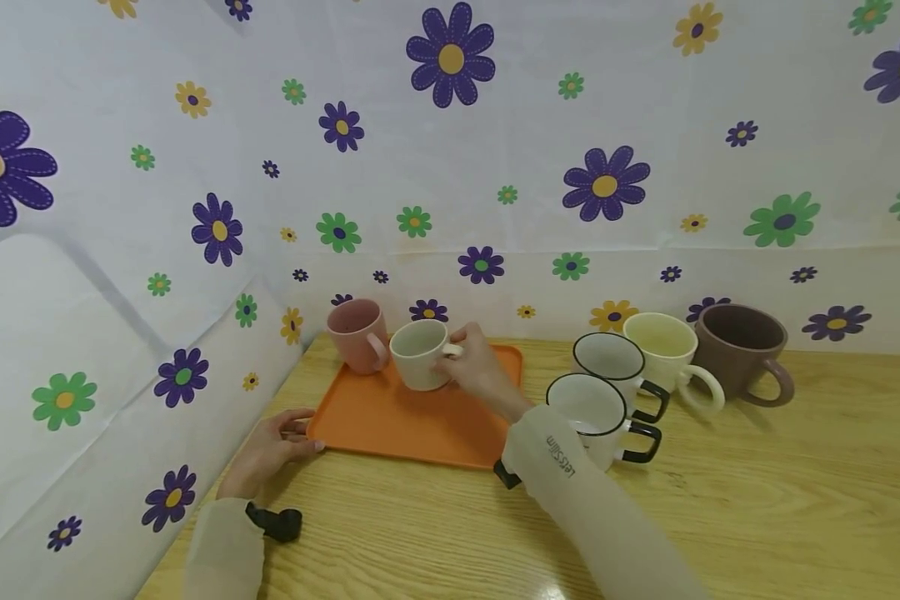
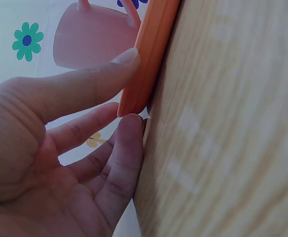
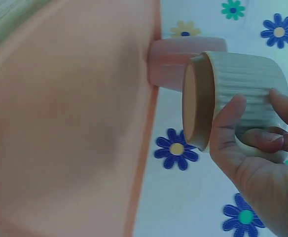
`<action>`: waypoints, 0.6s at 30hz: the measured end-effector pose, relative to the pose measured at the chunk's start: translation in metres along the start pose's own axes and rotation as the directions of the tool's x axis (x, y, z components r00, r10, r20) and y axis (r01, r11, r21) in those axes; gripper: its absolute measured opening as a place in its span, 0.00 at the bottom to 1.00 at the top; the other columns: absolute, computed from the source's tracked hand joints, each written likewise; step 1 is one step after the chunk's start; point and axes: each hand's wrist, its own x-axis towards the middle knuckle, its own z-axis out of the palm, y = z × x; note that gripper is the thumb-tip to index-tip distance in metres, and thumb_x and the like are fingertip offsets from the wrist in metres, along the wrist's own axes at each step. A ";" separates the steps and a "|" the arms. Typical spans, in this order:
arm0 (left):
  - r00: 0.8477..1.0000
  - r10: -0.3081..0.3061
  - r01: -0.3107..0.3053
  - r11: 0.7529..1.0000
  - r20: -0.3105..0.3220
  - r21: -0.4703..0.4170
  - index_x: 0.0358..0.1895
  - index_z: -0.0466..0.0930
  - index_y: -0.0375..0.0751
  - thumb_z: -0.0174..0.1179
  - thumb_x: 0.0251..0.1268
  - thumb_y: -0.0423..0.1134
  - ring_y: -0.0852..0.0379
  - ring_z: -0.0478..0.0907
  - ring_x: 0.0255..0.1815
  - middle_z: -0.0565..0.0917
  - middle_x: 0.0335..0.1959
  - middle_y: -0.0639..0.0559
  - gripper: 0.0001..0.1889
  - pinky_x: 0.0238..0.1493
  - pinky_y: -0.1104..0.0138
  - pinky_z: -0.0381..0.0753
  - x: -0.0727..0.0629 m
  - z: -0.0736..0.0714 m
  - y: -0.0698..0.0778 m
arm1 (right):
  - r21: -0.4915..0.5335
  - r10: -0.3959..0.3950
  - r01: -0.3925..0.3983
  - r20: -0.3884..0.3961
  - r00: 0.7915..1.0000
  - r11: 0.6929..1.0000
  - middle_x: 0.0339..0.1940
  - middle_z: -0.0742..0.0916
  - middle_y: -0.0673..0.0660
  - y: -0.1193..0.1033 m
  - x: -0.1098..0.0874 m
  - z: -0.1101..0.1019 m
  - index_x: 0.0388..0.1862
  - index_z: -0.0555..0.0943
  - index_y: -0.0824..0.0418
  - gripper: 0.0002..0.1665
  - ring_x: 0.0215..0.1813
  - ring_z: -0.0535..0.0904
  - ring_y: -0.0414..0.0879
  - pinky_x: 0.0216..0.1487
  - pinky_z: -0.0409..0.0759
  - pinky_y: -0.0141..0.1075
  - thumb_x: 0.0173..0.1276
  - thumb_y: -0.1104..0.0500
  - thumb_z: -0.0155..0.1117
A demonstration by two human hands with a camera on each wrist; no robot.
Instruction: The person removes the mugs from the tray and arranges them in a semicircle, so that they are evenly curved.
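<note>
My right hand [image 1: 480, 367] grips the handle of a cream ribbed mug [image 1: 417, 357], upright over the back of the orange tray [image 1: 412, 425]. In the right wrist view the mug's base [image 3: 198, 101] shows a gap above the tray, and fingers [image 3: 228, 118] lie along its ribbed side. A pink mug [image 1: 356, 337] stands at the tray's back left corner, left of the cream one. My left hand [image 1: 270, 450] holds the tray's front left corner; in the left wrist view the fingertips [image 2: 130, 57] touch the orange rim [image 2: 151, 54] on either side of the corner.
To the right on the wooden table [image 1: 795, 500] stand two white mugs with black rims, one behind [image 1: 607, 360] and one in front [image 1: 588, 412]. A pale yellow mug [image 1: 660, 346] and a brown mug [image 1: 738, 350] stand beside them. A flowered cloth [image 1: 525, 167] hangs behind and left.
</note>
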 end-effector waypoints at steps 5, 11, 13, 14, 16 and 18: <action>1.000 0.008 -0.009 1.000 0.010 0.002 0.70 0.67 0.25 0.70 0.64 0.33 0.40 0.80 0.53 0.77 0.58 0.27 0.34 0.47 0.62 0.83 0.000 -0.001 -0.001 | 0.003 -0.033 0.033 -0.005 0.999 0.999 0.54 0.77 0.72 -0.013 -0.009 -0.010 0.50 0.65 0.71 0.19 0.44 0.83 0.63 0.31 0.86 0.44 0.66 0.74 0.63; 1.000 -0.007 0.007 1.000 0.006 0.002 0.70 0.67 0.25 0.70 0.64 0.33 0.41 0.80 0.52 0.77 0.57 0.28 0.34 0.48 0.61 0.83 0.001 -0.001 -0.002 | 0.012 -0.049 0.048 0.012 0.999 0.999 0.56 0.76 0.72 -0.024 -0.019 -0.019 0.51 0.65 0.71 0.18 0.47 0.82 0.65 0.35 0.86 0.47 0.69 0.73 0.62; 1.000 -0.012 0.012 1.000 0.001 -0.003 0.70 0.67 0.25 0.70 0.63 0.32 0.41 0.80 0.52 0.77 0.57 0.27 0.34 0.48 0.61 0.83 0.001 0.000 -0.001 | 0.012 -0.053 0.053 0.011 0.999 0.999 0.56 0.76 0.72 -0.026 -0.021 -0.022 0.51 0.65 0.71 0.18 0.47 0.83 0.64 0.35 0.86 0.48 0.70 0.73 0.63; 1.000 -0.014 0.014 1.000 -0.001 -0.008 0.70 0.67 0.24 0.70 0.63 0.32 0.41 0.80 0.52 0.77 0.57 0.27 0.34 0.48 0.61 0.83 0.001 0.000 0.000 | 0.013 -0.054 0.054 0.013 0.998 0.998 0.56 0.76 0.72 -0.027 -0.022 -0.024 0.51 0.65 0.71 0.18 0.48 0.82 0.64 0.35 0.86 0.48 0.70 0.73 0.63; 1.000 -0.015 0.015 1.000 -0.002 -0.008 0.70 0.67 0.24 0.70 0.63 0.32 0.41 0.80 0.52 0.77 0.57 0.27 0.34 0.48 0.62 0.83 0.002 0.000 0.000 | 0.010 -0.063 0.063 0.017 0.998 0.998 0.56 0.76 0.72 -0.028 -0.024 -0.026 0.51 0.65 0.71 0.18 0.47 0.83 0.64 0.36 0.86 0.47 0.70 0.74 0.62; 1.000 -0.012 0.012 1.000 -0.002 -0.005 0.70 0.67 0.24 0.70 0.63 0.32 0.41 0.80 0.52 0.76 0.57 0.27 0.34 0.48 0.61 0.83 0.002 0.000 0.000 | 0.003 -0.078 0.078 0.017 0.997 0.997 0.56 0.76 0.72 -0.031 -0.027 -0.029 0.52 0.64 0.72 0.18 0.46 0.83 0.64 0.35 0.86 0.46 0.70 0.74 0.62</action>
